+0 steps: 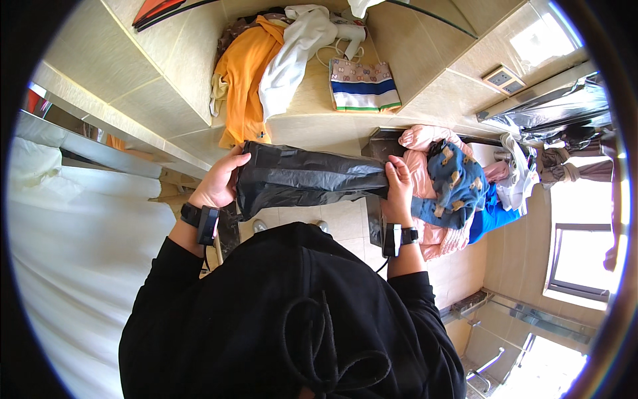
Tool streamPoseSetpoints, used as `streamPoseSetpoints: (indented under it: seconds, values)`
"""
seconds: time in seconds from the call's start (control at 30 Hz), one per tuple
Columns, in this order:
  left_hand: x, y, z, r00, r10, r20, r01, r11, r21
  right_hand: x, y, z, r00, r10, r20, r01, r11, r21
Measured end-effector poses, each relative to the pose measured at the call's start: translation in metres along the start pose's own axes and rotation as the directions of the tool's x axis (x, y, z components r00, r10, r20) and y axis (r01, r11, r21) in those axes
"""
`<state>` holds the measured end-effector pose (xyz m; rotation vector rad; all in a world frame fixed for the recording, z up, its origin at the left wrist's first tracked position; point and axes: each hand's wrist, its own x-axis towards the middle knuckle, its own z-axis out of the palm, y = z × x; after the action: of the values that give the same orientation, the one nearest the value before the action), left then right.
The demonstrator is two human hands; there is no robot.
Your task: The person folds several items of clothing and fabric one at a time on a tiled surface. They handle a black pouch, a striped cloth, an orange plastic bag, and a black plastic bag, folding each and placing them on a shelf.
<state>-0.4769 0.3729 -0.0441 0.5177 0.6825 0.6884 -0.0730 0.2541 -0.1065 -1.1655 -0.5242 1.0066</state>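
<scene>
A black plastic bag [314, 174] is stretched sideways between my two hands, in front of my chest. My left hand [222, 177] grips its wider end, thumb on top and the other fingers hidden behind the plastic. At the narrower, bunched end, my right hand [398, 187] is closed around the film. Both wrists wear a strapped black device. Just beyond the bag, an orange garment [249, 75] hangs over the edge of a tiled niche, beside a white garment [294, 60].
A folded patterned towel [365, 86] and a white hair dryer [351, 37] lie in the niche. To the right are piled a pink padded jacket [421, 169], a blue patterned knit [456, 179] and bright blue cloth [493, 217]. A white curtain [84, 259] hangs at left. A wall socket [503, 80] is at upper right.
</scene>
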Motion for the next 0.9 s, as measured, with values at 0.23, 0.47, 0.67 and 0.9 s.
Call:
streamPoseSetpoints:
  seconds: [0.23, 0.47, 0.67, 0.9]
  values:
    - [0.005, -0.010, -0.009, 0.972, 0.152, -0.180, -0.133, 0.984, 0.114, 0.002, -0.030, 0.008, 0.978, -0.188, -0.091, 0.172, 0.972, -0.158]
    - [0.014, -0.035, -0.011, 0.983, -0.157, -0.093, 0.161, 0.986, 0.037, -0.007, -0.038, 0.020, 0.975, -0.203, -0.093, 0.193, 0.975, -0.108]
    - [0.026, -0.049, -0.024, 0.992, -0.038, -0.116, 0.043, 0.998, 0.046, -0.006, -0.049, 0.015, 0.978, -0.198, -0.060, 0.192, 0.977, -0.094]
    - [0.019, -0.023, -0.009, 0.911, 0.396, -0.119, -0.363, 0.904, 0.227, -0.005, -0.044, 0.001, 0.974, -0.216, -0.074, 0.206, 0.971, -0.123]
